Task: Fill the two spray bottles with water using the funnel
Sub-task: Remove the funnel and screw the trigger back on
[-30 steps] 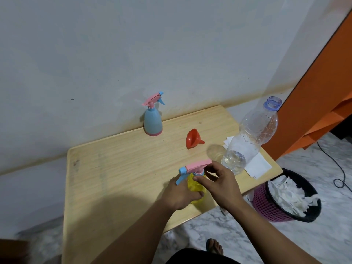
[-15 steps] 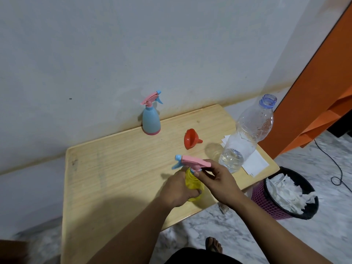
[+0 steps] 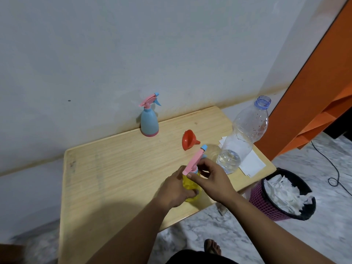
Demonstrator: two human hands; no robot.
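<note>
A yellow spray bottle [image 3: 188,184] stands near the front edge of the wooden table [image 3: 114,168]. My left hand [image 3: 174,189] wraps its body. My right hand [image 3: 209,177] pinches the collar under its pink spray head [image 3: 194,160], whose blue nozzle points up and to the right. A blue spray bottle [image 3: 149,121] with a pink head stands upright at the back by the wall. A red funnel [image 3: 188,140] lies on its side between them. A large clear water bottle [image 3: 243,136], uncapped, with water only at its bottom, stands at the right.
White paper sheets [image 3: 251,164] lie under and beside the water bottle at the table's right edge. A pink and black bin [image 3: 285,195] full of crumpled paper stands on the floor to the right. An orange shelf [image 3: 320,92] rises behind it.
The pink spray head has turned on the yellow bottle: its nozzle pointed left before and now points up and right. My right hand has shifted around the collar.
</note>
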